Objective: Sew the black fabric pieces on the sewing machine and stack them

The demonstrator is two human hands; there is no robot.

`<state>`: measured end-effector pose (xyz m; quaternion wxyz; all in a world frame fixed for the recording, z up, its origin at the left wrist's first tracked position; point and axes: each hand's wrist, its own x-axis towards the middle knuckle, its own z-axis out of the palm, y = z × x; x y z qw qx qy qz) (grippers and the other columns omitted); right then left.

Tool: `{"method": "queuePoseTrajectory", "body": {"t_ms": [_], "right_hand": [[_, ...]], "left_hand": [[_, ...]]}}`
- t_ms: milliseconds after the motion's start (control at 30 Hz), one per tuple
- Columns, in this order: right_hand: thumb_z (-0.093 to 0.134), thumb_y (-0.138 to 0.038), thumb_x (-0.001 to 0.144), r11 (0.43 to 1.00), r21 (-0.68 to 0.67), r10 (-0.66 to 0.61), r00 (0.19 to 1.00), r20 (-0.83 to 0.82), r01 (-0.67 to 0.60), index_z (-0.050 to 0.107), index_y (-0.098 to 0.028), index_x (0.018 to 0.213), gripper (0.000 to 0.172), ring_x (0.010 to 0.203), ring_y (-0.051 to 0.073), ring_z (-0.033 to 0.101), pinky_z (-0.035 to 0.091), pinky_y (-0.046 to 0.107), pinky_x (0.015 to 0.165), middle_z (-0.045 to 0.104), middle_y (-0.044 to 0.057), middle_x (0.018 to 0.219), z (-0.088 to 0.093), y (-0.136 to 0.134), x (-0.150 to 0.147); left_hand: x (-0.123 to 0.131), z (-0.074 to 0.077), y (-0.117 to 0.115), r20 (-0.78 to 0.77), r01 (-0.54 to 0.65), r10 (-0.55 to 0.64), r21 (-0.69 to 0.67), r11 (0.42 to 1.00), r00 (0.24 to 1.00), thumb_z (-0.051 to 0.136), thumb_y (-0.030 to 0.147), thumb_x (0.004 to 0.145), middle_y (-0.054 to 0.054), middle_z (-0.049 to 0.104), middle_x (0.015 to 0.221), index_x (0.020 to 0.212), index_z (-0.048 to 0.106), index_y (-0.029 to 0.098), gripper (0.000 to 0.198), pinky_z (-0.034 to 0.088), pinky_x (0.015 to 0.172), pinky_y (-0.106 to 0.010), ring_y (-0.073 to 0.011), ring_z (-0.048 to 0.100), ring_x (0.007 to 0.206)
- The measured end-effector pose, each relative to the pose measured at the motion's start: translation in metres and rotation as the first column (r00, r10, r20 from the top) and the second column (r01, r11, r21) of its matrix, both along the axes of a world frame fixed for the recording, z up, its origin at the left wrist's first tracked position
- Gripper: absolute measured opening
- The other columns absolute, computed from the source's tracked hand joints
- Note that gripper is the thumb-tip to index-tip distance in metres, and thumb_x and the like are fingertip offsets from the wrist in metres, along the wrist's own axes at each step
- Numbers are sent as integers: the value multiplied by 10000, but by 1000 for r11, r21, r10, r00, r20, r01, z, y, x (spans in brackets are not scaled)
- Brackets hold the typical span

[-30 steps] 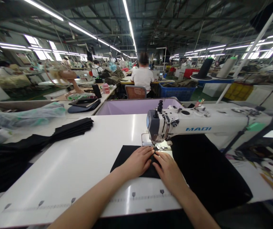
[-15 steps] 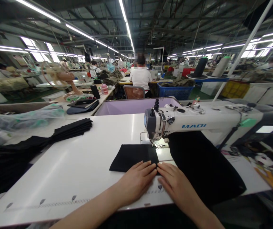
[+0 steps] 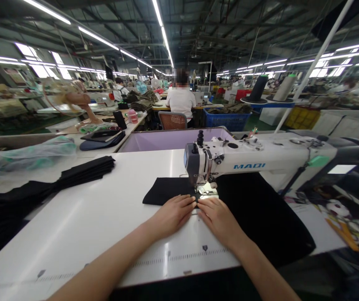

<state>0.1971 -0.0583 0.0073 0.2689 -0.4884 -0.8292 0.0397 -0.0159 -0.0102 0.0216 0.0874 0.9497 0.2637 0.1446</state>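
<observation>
While the black fabric piece (image 3: 163, 191) lies just ahead with its long axis running left to right, the left hand (image 3: 173, 213) rests flat and open, fingertips on its near edge, and the right hand (image 3: 217, 216), likewise flat and gripping nothing, is nearer the presser foot (image 3: 207, 191).

Sewing machine (image 3: 245, 161) on table (image 3: 104, 225), right of centre, head at its left end. Fabric piece (image 3: 166, 190) flat on table, under machine head, stretching left. Left hand (image 3: 174, 213) and right hand (image 3: 218, 217) side by side just before machine head, fingertips at fabric's near edge. Larger cloth (image 3: 260, 209) under machine arm, draping off near right edge. Folded stack (image 3: 85, 169) far left. Trough (image 3: 166, 140) behind table; seated person (image 3: 181, 100) beyond it.
</observation>
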Motion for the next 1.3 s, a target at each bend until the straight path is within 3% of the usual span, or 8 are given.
{"method": "queuePoseTrajectory", "body": {"t_ms": [267, 567, 700, 833, 1000, 1167, 1233, 1300], "right_hand": [[539, -210, 965, 998, -47, -36, 999, 10, 36, 688, -204, 1077, 186, 1069, 252, 608, 494, 445, 968, 703, 64, 1144, 0, 19, -4], [506, -245, 972, 994, -100, -43, 994, -105, 33, 648, -172, 1181, 263, 1170, 255, 600, 497, 451, 1035, 663, 114, 1244, -8, 0, -4], [474, -287, 977, 995, -43, -102, 975, -196, 95, 618, -178, 1245, 322, 1220, 267, 588, 495, 476, 1057, 643, 132, 1284, -29, -9, -8], [454, -327, 985, 989, -22, -144, 962, -231, 143, 613, -151, 1254, 359, 1220, 278, 593, 504, 493, 1051, 636, 155, 1294, -40, -11, -10], [434, -390, 1001, 989, -27, -146, 955, -259, 144, 652, -148, 1182, 373, 1184, 285, 615, 526, 496, 1026, 667, 156, 1235, -39, -11, -8], [448, -423, 995, 988, -56, -153, 946, -288, 143, 679, -174, 1138, 368, 1188, 295, 611, 514, 521, 1037, 669, 143, 1231, -37, -14, -7], [446, -427, 995, 988, -76, -152, 941, -303, 135, 685, -179, 1127, 369, 1194, 292, 606, 508, 523, 1044, 667, 137, 1236, -36, -15, -7], [444, -421, 996, 987, -92, -154, 934, -322, 131, 687, -187, 1120, 360, 1196, 285, 604, 503, 517, 1051, 667, 129, 1236, -36, -16, -7]], "left_hand": [[1, -3, 36, 20, 12, -12, -13, 1000, 1000, 442, 244, 998, -116, 599, 1387, 1318, 615, 183, 369, 401, 1134, -444, -252, 532, 1306], [2, -4, 51, -37, -43, 43, 8, 999, 998, 406, 253, 1016, -114, 577, 1409, 1320, 602, 174, 370, 377, 1143, -432, -243, 504, 1329], [3, -16, 46, -59, -186, 186, -2, 983, 981, 414, 274, 1011, -139, 450, 1525, 1410, 515, 162, 426, 311, 1174, -502, -286, 387, 1428], [4, -19, 43, -125, -390, 385, -21, 920, 914, 451, 391, 1001, -202, 334, 1576, 1472, 413, 97, 557, 263, 1188, -532, -333, 288, 1473], [-7, -10, 41, -148, -429, 421, -26, 903, 895, 504, 299, 969, -182, 528, 1443, 1297, 578, 138, 373, 377, 1112, -535, -324, 487, 1342], [-24, 6, 32, -48, -472, 470, -52, 880, 881, 563, 104, 838, -119, 702, 1040, 946, 677, 169, 170, 527, 895, -415, -293, 652, 1034], [-31, 15, 32, 32, -517, 520, -75, 853, 853, 490, 166, 916, -100, 705, 973, 978, 662, 176, 183, 544, 841, -391, -268, 672, 946], [-41, 22, 35, 203, -593, 607, -131, 794, 768, 330, 219, 999, -111, 698, 1051, 1150, 604, 164, 318, 551, 847, -386, -249, 674, 960]]}}
